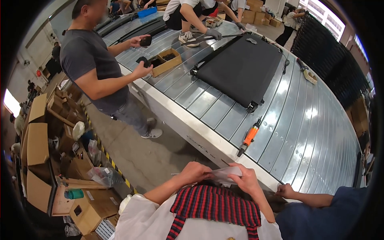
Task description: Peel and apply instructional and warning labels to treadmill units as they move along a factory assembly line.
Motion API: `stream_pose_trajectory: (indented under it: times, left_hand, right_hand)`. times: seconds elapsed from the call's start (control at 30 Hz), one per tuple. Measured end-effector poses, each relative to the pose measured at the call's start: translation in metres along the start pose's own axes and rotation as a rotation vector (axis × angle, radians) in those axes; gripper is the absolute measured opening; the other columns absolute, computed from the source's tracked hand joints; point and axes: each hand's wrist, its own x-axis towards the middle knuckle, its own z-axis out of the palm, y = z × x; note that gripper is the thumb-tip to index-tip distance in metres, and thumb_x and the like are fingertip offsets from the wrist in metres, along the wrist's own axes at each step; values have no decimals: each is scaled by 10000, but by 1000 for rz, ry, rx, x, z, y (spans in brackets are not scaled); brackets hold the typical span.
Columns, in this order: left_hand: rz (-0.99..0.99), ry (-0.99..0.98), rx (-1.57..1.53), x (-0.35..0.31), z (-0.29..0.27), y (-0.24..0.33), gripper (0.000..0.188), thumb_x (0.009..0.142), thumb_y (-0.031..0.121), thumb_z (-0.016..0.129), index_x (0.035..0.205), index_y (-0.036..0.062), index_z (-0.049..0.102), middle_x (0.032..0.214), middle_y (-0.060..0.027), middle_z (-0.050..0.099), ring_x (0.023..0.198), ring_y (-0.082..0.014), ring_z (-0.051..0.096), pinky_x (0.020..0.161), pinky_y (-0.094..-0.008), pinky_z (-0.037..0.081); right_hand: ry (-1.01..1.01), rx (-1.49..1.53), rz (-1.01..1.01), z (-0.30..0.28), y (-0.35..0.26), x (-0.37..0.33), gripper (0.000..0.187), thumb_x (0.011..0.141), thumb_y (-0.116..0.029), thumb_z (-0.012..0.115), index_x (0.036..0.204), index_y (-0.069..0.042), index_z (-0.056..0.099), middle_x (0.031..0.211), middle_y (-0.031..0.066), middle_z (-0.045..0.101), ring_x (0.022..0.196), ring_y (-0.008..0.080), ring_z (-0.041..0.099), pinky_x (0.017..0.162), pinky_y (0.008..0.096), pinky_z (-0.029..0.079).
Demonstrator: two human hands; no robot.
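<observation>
Close in front of my red-and-black striped apron (218, 205), both hands are closed on a thin, crumpled white sheet (224, 174), plastic or cloth; I cannot tell which. My left hand (196, 173) pinches its left end, and my right hand (245, 179) grips the right end between thumb and fingers. Just beyond the hands runs the white edge of the slatted metal table (229, 151). An orange-and-black power screwdriver (249, 138) lies on the slats near that edge, apart from my hands.
A black flat panel (242, 68) lies farther back, near an open box of dark parts (167, 64). A person in grey (98, 60) stands left, holding dark pieces. Another person's hand (286, 192) rests at the table edge on my right. Cardboard boxes (38, 148) crowd the left floor.
</observation>
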Motion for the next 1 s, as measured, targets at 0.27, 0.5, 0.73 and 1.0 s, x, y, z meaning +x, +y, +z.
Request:
stream_pose_trajectory:
  times: [0.27, 0.5, 0.73, 1.0]
  left_hand:
    - [30, 77, 41, 2, 5, 8, 171, 742, 291, 608, 771, 126, 642, 662, -101, 588, 619, -312, 556, 526, -392, 431]
    - [36, 83, 19, 11, 16, 20, 136, 760, 236, 571, 735, 108, 612, 665, -120, 576, 632, -323, 556, 536, -410, 426]
    - [45, 107, 60, 12, 29, 30, 88, 758, 168, 527, 759, 95, 576, 681, -135, 569, 649, -338, 553, 534, -421, 427]
    - [37, 49, 33, 16, 44, 48, 82, 762, 138, 516, 773, 74, 566, 701, -143, 570, 664, -342, 552, 547, -418, 432]
  right_hand:
    - [3, 44, -63, -11, 0, 1, 355, 714, -133, 683, 1041, -82, 555, 716, 111, 625, 622, 199, 615, 595, 268, 474]
    - [-34, 12, -37, -29, 3, -7, 358, 714, -137, 679, 1044, -85, 550, 739, 116, 623, 648, 200, 615, 620, 277, 474]
    - [-69, 10, -40, -37, 13, -16, 392, 714, -135, 659, 1080, -107, 520, 793, 143, 614, 703, 296, 603, 626, 333, 471]
    - [-22, -49, -113, -48, 24, -33, 380, 726, -107, 626, 1086, -121, 504, 778, 137, 613, 672, 319, 592, 592, 354, 474]
